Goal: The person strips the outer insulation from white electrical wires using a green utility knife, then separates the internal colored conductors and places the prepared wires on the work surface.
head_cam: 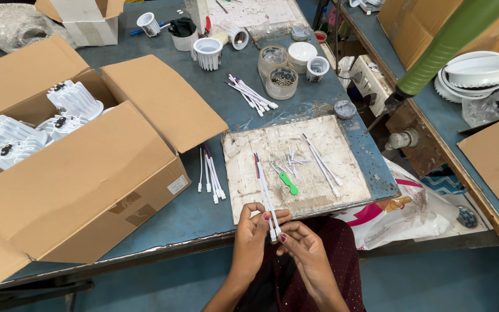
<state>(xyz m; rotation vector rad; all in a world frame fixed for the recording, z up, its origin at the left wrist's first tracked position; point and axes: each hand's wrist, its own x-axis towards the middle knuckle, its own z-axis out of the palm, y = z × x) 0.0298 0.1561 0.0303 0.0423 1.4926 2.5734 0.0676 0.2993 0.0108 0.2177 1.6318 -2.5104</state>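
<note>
White cable bundle (268, 199) pinched at its connector end by both hands: left hand (253, 228), right hand (300, 245), at surface (215, 104) 6 o'clock | finished-looking cables (211, 176) at 9 o'clock, more (252, 92) at 12 | loose wires (321, 162) on board (319, 196) probably pending.

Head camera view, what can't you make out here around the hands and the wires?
1. Connector ends of the white wire bundle: hidden by fingers of the left hand and right hand.
2. Glass jar contents: too small to identify.
3. Cardboard box: left side cut off by the frame edge; flaps hide part of the white finned housings.
4. Green tube: top cut off by the frame edge.
</note>
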